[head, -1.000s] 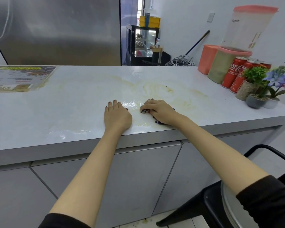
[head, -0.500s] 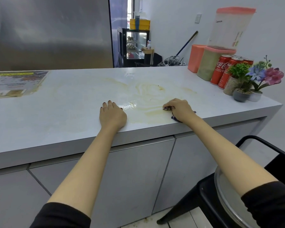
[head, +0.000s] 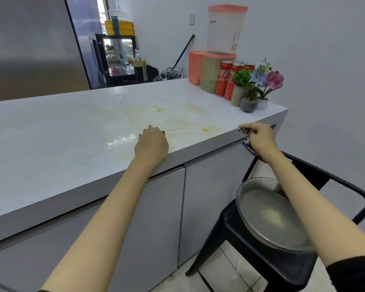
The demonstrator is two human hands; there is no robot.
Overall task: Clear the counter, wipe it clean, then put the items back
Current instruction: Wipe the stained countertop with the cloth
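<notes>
Off the worktop now: our right hand has carried the cloth from the stained middle of the counter past its front edge. It is clenched round the wadded, patterned rag above the metal basin on the black chair. Our left hand has stayed planted near the edge, palm down and holding nothing, touching the wet patch. Yellow smears streak the surface between the two hands. Cans, containers and potted plants crowd the far right end.

We judge the risks plain. A soaked cloth may drip down the cabinet front or onto the floor before it reaches the basin. A careless forearm could tip the basin, which sits close beneath it. Rewiping with an unrinsed cloth would only spread the stain.
</notes>
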